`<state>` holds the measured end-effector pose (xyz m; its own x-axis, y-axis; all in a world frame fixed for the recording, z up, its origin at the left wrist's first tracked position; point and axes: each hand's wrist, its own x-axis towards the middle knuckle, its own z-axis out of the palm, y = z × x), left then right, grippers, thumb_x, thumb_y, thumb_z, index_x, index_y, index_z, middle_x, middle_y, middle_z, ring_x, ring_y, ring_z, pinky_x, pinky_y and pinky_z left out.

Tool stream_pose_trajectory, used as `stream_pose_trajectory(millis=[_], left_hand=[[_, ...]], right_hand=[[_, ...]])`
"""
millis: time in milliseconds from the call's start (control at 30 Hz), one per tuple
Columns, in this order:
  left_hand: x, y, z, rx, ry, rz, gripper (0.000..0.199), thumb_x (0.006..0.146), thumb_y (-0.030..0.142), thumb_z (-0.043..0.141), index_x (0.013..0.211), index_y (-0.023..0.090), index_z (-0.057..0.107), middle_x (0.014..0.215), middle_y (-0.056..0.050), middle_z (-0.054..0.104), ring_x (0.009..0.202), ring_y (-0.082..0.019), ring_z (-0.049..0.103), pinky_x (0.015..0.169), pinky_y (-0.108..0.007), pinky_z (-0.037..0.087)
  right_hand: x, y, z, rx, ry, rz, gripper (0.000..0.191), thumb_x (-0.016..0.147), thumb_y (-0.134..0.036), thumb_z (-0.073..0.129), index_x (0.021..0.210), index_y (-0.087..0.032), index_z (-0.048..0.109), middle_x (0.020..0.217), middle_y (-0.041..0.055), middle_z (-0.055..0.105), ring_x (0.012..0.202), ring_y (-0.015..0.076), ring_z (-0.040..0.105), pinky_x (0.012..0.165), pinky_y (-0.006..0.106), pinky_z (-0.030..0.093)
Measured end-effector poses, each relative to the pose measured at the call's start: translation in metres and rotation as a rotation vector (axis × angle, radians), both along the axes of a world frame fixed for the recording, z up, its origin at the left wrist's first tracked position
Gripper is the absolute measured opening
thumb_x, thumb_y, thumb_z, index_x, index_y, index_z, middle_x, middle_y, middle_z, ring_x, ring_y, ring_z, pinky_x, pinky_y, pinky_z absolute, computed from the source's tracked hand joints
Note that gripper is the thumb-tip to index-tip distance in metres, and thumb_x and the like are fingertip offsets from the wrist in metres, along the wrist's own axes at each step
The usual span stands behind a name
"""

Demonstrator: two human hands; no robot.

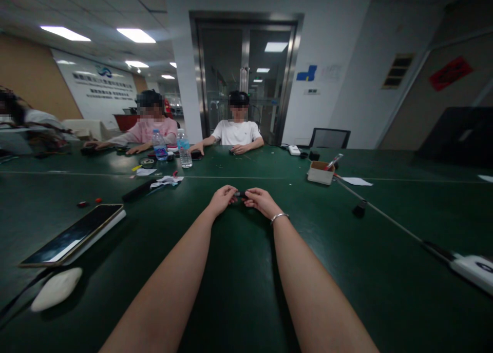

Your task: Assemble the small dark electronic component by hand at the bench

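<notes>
The left hand (223,200) and the right hand (262,203) each have thumb and fingers pinched narrow on a small dark stick (242,194), which sits between their fingertips above or on the counter (239,271); I cannot tell which. It looks light and stiff, probably hard plastic, perhaps smooth enough to slip. The paler left end may be the more delicate part, so a gentle fingertip hold on the sides near each end seems best. Farther out are a phone (77,235) and a small box (321,174).
</notes>
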<state>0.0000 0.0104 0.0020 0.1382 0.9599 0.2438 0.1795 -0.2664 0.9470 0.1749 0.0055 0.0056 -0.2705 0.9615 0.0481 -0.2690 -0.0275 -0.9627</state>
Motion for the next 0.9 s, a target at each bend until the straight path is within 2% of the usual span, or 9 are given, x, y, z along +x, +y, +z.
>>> stream_pose_trajectory(millis=[67, 200, 367, 500, 733, 900], left_hand=[[-0.0002, -0.0001, -0.0003, 0.033, 0.003, -0.01, 0.033, 0.076, 0.045, 0.056, 0.089, 0.015, 0.057, 0.062, -0.002, 0.06, 0.057, -0.012, 0.054, 0.053, -0.023, 0.039], [-0.0031, -0.0002, -0.0006, 0.097, 0.003, -0.025, 0.036, 0.07, 0.041, 0.064, 0.094, 0.016, 0.058, 0.071, -0.002, 0.062, 0.064, -0.013, 0.056, 0.056, -0.023, 0.04], [-0.0071, 0.0037, -0.0029, 0.166, -0.012, -0.074, 0.036, 0.065, 0.035, 0.07, 0.094, 0.016, 0.059, 0.082, -0.003, 0.065, 0.075, -0.014, 0.06, 0.073, -0.028, 0.045], [-0.0074, 0.0047, -0.0028, 0.157, -0.067, -0.098, 0.037, 0.063, 0.034, 0.072, 0.093, 0.016, 0.059, 0.087, -0.004, 0.066, 0.08, -0.015, 0.061, 0.079, -0.031, 0.046], [-0.0048, -0.002, 0.0024, 0.098, -0.027, -0.087, 0.036, 0.059, 0.034, 0.075, 0.086, 0.014, 0.065, 0.085, -0.007, 0.068, 0.078, -0.016, 0.061, 0.079, -0.033, 0.046], [-0.0048, -0.001, -0.0002, 0.084, 0.064, -0.016, 0.034, 0.065, 0.044, 0.068, 0.08, 0.013, 0.067, 0.074, -0.007, 0.068, 0.069, -0.016, 0.06, 0.069, -0.029, 0.045]], right_hand=[[-0.0003, -0.0005, 0.0002, 0.002, 0.008, 0.0, 0.017, 0.075, -0.013, 0.068, 0.085, -0.012, 0.055, 0.065, 0.0063, 0.065, 0.052, 0.0114, 0.062, 0.049, 0.021, 0.053], [-0.0006, -0.0015, 0.0009, 0.001, 0.02, 0.002, 0.017, 0.075, -0.015, 0.068, 0.084, -0.012, 0.054, 0.064, 0.0057, 0.065, 0.051, 0.0119, 0.062, 0.048, 0.022, 0.053], [0.0004, -0.0011, 0.0012, -0.002, 0.013, 0.005, 0.017, 0.075, -0.015, 0.068, 0.086, -0.012, 0.055, 0.066, 0.0069, 0.066, 0.052, 0.0122, 0.062, 0.049, 0.022, 0.054], [0.001, -0.0011, 0.0016, -0.004, 0.016, 0.016, 0.015, 0.077, -0.015, 0.066, 0.086, -0.012, 0.055, 0.065, 0.0075, 0.066, 0.052, 0.0118, 0.062, 0.05, 0.022, 0.054], [0.0006, -0.0012, 0.0022, -0.022, 0.002, 0.017, 0.012, 0.079, -0.018, 0.065, 0.081, -0.01, 0.057, 0.062, 0.0083, 0.066, 0.051, 0.0111, 0.062, 0.05, 0.019, 0.053], [0.0003, -0.0024, 0.0024, -0.007, 0.016, 0.008, 0.012, 0.077, -0.013, 0.066, 0.083, -0.01, 0.055, 0.061, 0.0061, 0.065, 0.057, 0.0122, 0.065, 0.052, 0.018, 0.053]])
